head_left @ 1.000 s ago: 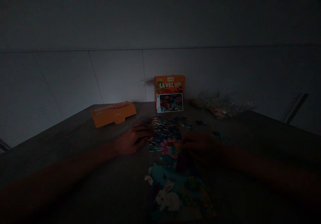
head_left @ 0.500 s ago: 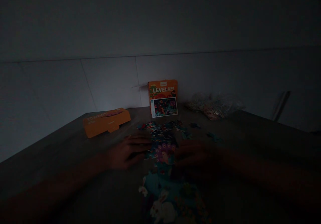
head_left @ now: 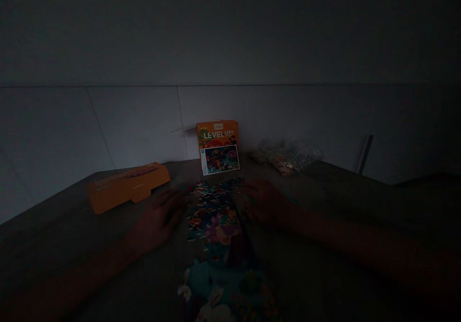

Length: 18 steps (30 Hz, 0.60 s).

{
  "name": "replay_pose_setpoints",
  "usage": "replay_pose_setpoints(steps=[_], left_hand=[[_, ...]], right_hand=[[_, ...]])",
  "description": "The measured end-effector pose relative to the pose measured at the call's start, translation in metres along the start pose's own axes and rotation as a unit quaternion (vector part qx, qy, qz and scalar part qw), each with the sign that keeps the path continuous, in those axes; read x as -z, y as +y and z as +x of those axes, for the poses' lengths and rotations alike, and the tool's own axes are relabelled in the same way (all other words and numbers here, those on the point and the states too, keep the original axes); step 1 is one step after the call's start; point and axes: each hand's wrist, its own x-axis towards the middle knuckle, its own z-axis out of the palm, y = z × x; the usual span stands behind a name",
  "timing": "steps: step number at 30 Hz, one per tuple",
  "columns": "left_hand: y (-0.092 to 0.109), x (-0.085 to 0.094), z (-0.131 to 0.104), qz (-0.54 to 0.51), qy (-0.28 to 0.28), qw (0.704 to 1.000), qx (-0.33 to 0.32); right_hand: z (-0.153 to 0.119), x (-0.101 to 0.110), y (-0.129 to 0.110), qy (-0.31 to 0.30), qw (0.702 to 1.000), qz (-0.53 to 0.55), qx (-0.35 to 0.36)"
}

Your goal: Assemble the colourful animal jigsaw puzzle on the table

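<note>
The scene is very dim. A jigsaw puzzle (head_left: 223, 274), joined in a long strip, shows white rabbits near me and a purple peacock further up. Loose puzzle pieces (head_left: 205, 190) lie heaped at its far end. My left hand (head_left: 158, 218) is just left of the pieces, its fingers stretched toward them and slightly apart; nothing shows in it. On the other side, my right hand (head_left: 266, 204) rests by the heap's right edge with fingers spread. Whether its fingertips touch pieces there is too dark to tell.
An orange puzzle box (head_left: 218, 134) stands upright against the wall, with a picture card (head_left: 221, 160) leaning on its front. An orange box part (head_left: 129, 187) lies at the left. Clear plastic bags with pieces (head_left: 288, 156) sit at the back right, near the table's far edge.
The view has turned right, so things sit further left. My right hand has moved away from the peacock section to the loose pieces. My left hand has drawn away from the strip.
</note>
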Motion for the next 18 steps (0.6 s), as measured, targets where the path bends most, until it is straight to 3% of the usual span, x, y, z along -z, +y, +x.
replay_pose_setpoints(steps=[2,5,9,14,18], left_hand=[[-0.007,-0.006,0.001,0.017,-0.037,0.997,0.063],[-0.01,-0.007,0.002,-0.001,-0.076,0.994,0.076],[-0.009,-0.005,0.002,-0.023,-0.063,0.995,0.067],[-0.014,-0.009,0.002,-0.017,-0.076,0.995,0.07],[-0.014,-0.01,0.003,-0.019,-0.075,0.994,0.079]], right_hand=[[0.005,0.003,0.024,-0.004,0.996,-0.032,-0.082],[0.004,0.01,0.068,-0.069,0.981,-0.056,-0.17],[-0.01,0.021,0.113,-0.185,0.965,-0.04,-0.182],[-0.013,0.022,0.128,-0.291,0.943,-0.022,-0.162],[-0.008,0.013,0.121,-0.246,0.962,-0.016,-0.12]])
